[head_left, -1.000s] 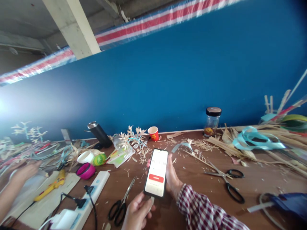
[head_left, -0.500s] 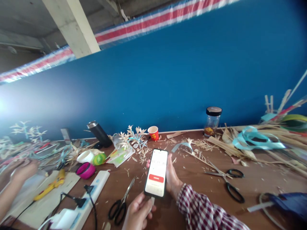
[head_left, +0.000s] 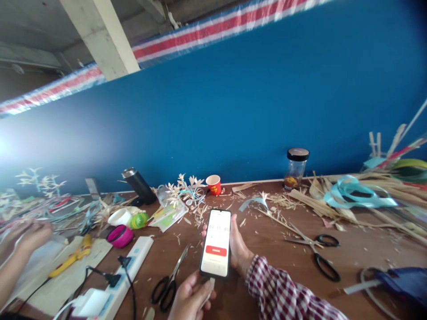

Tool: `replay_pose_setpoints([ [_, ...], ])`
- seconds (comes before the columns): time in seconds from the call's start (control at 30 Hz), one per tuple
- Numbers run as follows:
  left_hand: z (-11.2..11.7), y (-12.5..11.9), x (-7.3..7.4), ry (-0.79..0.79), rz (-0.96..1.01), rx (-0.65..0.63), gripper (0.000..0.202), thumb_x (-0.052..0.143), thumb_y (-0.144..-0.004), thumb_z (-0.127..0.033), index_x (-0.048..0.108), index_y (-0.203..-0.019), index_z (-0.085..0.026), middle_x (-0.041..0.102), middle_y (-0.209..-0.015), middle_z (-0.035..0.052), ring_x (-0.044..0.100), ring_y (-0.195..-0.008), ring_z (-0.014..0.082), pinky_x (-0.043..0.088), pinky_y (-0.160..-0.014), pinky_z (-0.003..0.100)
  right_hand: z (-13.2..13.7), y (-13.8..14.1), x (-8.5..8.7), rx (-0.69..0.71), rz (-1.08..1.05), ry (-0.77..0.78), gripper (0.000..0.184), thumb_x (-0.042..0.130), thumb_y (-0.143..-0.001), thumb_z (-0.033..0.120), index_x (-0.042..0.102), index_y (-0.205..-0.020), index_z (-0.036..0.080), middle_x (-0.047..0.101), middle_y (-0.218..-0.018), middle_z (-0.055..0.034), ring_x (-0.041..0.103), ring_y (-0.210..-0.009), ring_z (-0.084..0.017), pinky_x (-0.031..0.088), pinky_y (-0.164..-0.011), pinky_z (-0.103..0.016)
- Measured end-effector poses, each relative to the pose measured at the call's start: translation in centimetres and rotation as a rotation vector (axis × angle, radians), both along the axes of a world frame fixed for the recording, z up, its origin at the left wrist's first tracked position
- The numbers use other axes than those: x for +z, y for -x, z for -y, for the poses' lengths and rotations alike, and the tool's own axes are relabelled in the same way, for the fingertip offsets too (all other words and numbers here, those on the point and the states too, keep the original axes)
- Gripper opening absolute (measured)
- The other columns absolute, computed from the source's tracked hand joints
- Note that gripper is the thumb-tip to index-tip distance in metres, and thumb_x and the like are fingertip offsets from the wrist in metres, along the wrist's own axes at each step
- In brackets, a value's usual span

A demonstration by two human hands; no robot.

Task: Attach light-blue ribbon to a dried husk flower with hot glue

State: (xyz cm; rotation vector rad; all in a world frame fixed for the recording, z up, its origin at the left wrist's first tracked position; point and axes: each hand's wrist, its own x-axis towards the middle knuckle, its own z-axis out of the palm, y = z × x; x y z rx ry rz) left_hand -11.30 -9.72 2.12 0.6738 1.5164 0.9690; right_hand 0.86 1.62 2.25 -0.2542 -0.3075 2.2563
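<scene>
A smartphone [head_left: 216, 238] with a lit white screen and a red button stands upright before me. My right hand [head_left: 240, 250] is closed around it from the right side, fingertips showing at its left edge. At the phone's lower end, my left hand [head_left: 192, 294] pinches a white charging cable plug [head_left: 211, 284]. Whether the plug sits fully in the phone I cannot tell. Scissors [head_left: 169, 282] with black handles lie just left of the phone, and a second pair of scissors [head_left: 316, 249] lies open to the right.
A power strip [head_left: 131, 271] with plugs and a yellow glue gun [head_left: 71, 260] lie left, near another person's hands [head_left: 35, 238]. At the back stand a black flask [head_left: 139, 186], red paper cup [head_left: 214, 186] and glass jar [head_left: 295, 171]. A blue glue gun [head_left: 405, 284] lies right.
The phone has shifted slightly down and left and stands a little straighter. Both hands keep their hold, and the things on the table stay where they were.
</scene>
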Motion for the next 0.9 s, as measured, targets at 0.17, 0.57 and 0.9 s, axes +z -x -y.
replay_pose_setpoints([
  [0.17, 0.0, 0.4, -0.7, 0.003, 0.006, 0.001, 0.071, 0.079, -0.049, -0.054, 0.060, -0.104, -0.012, 0.062, -0.058, 0.0035, 0.044, -0.042, 0.0043, 0.012, -0.034, 0.010, 0.1, 0.2, -0.2, -0.015, 0.004, 0.001, 0.083, 0.019, -0.075, 0.079, 0.061, -0.096, 0.010, 0.069, -0.081, -0.0140, 0.066, -0.072, -0.023, 0.052, -0.070, -0.040],
  [0.57, 0.8, 0.5, 0.9, 0.008, 0.006, 0.140, 0.062, 0.072, -0.057, -0.060, 0.062, -0.098, -0.014, 0.068, -0.078, 0.0073, 0.062, -0.060, 0.0142, 0.051, -0.051, 0.023, -0.6, -0.2, -0.7, -0.157, -0.024, 0.007, 0.074, 0.024, -0.081, 0.073, 0.061, -0.099, 0.012, 0.069, -0.089, -0.0122, 0.066, -0.076, -0.022, 0.052, -0.075, -0.040],
  [0.9, 3.1, 0.2, -1.0, -0.174, -0.287, -0.029, 0.064, 0.072, -0.057, -0.055, 0.058, -0.106, -0.016, 0.067, -0.082, 0.0077, 0.063, -0.071, 0.0190, 0.052, -0.059, 0.027, -1.5, -1.1, -0.5, -0.168, 0.080, 0.036, 0.081, 0.018, -0.078, 0.077, 0.062, -0.094, 0.011, 0.069, -0.078, -0.0136, 0.065, -0.069, -0.023, 0.053, -0.067, -0.040],
])
